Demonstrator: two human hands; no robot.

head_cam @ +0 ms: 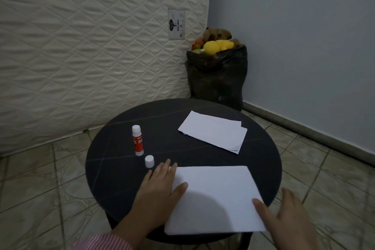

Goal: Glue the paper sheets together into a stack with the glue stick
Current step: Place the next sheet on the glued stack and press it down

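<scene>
A white paper sheet (215, 199) lies at the near edge of the round black table (121, 178). My left hand (160, 186) lies flat on its left edge, fingers straight, thumb on the paper. My right hand (284, 215) is at the sheet's near right corner, thumb on the paper and fingers spread past the table rim. A small pile of white sheets (213, 131) rests at the far right of the table. The red and white glue stick (138, 140) stands uncapped at the left, with its white cap (149, 161) beside it, just beyond my left fingertips.
A quilted mattress (91, 46) leans against the wall behind the table. A black bag (217, 79) full of plush toys stands in the corner past the far rim. Tiled floor (40, 189) surrounds the table.
</scene>
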